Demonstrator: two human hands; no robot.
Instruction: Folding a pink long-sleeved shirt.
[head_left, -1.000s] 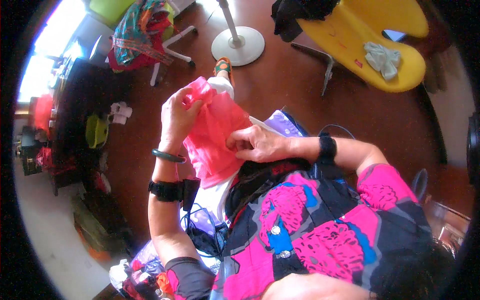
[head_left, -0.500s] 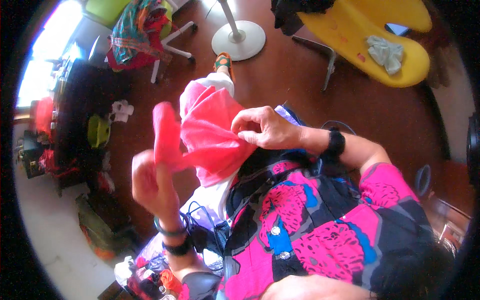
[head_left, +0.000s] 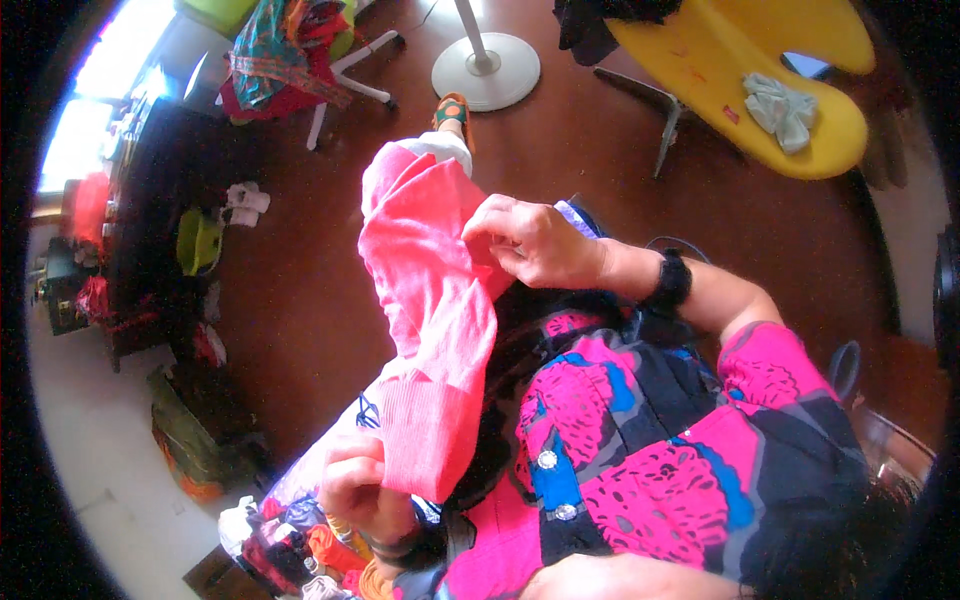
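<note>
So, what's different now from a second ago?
The left hand has left the far end of the pink garment and come back toward the body, to the edge of its ribbed end; its exact grip is unclear. The garment now stretches lengthwise toward the body. The right hand still pinches its right edge, slightly farther forward. The yellow chair and white stand stayed put.

Probably a lived-in room at home: a bright window (head_left: 110, 60), a yellow chair (head_left: 700, 75) bearing a pale cloth (head_left: 782, 112), a green wheeled chair (head_left: 212, 12) draped with patterned fabric (head_left: 268, 58), a clothes heap (head_left: 300, 545), and a round-based stand (head_left: 487, 85) on the reddish-brown floor (head_left: 570, 140).
</note>
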